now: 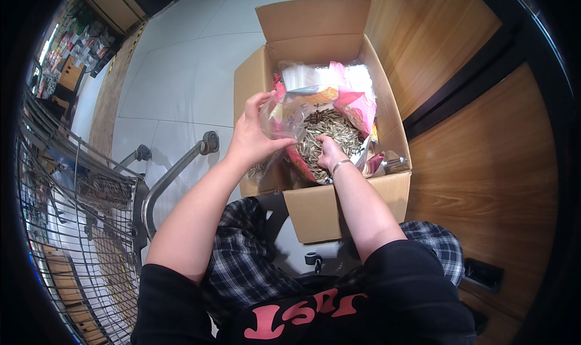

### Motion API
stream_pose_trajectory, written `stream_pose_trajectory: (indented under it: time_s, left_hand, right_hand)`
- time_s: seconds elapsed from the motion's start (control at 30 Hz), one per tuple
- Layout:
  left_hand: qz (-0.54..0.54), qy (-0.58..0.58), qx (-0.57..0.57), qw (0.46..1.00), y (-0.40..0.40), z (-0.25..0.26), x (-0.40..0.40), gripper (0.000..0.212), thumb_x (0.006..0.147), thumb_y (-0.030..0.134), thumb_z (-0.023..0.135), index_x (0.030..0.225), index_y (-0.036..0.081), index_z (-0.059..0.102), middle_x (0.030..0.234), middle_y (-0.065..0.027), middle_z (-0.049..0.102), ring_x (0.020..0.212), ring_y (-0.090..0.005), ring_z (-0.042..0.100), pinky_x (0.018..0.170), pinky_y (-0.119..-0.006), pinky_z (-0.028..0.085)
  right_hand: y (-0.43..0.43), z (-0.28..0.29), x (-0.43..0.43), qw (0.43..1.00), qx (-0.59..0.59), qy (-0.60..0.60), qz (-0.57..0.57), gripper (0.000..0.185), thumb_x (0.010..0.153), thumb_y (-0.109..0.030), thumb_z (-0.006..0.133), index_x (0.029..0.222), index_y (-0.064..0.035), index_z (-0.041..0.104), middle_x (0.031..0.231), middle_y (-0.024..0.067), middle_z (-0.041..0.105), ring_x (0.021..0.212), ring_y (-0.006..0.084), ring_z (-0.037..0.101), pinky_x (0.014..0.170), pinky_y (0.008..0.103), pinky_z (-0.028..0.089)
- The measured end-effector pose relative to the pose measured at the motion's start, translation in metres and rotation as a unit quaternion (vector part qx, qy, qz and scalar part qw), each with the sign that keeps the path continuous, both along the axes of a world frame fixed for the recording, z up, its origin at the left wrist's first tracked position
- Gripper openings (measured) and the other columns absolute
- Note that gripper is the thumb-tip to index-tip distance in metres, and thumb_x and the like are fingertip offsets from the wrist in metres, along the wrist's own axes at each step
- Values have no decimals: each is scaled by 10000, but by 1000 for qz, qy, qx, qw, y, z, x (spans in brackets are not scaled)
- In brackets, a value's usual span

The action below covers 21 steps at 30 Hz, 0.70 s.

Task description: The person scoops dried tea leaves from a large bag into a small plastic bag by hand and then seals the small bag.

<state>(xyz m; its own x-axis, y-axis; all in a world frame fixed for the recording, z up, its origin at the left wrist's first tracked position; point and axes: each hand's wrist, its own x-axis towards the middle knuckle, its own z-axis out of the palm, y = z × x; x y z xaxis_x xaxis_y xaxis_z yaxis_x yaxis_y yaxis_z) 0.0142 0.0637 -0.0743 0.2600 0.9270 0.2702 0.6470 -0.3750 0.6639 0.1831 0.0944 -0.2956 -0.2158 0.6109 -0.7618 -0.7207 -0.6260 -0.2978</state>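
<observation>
An open cardboard box stands on the floor before me. Inside it a large pink printed plastic bag gapes open, full of striped sunflower seeds in their shells. My left hand holds the edge of a clear plastic bag at the left side of the seeds, thumb and fingers spread along it. My right hand reaches into the seeds; most of its fingers are hidden, so their grip does not show. Below my left wrist, some seeds show through clear plastic.
White plastic packs lie at the box's far end. A wire shopping cart stands at the left, its caster near the box. Wooden panels rise close on the right. Stocked shelves are at far left.
</observation>
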Motion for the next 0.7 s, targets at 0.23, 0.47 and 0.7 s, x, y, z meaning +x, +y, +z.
stream_pose_trajectory:
  time_s: [0.23,0.47,0.7]
  left_hand:
    - [0,22,-8,1000,-1,6,1,880,521,217,809,1161,111,213,1244,-129,402,1138,-275,424,920,-381,389]
    - [-7,18,-10,1000,0,1,-2,875,514,205,812,1154,104,224,1233,-149,405,1141,-282,420,926,-375,385]
    - [-5,17,4,1000,1,-2,-1,858,511,239,805,1156,116,253,1170,-163,438,1093,-323,444,903,-389,394]
  right_hand:
    - [8,20,19,991,83,86,-65,260,826,-193,379,898,17,515,844,172,579,777,289,565,734,416,456]
    - [30,79,22,982,115,112,-101,222,803,-183,377,844,-7,506,749,143,581,707,251,563,628,399,465]
    - [40,150,26,972,88,133,-173,239,818,-209,365,914,-45,509,794,114,568,725,231,553,666,392,454]
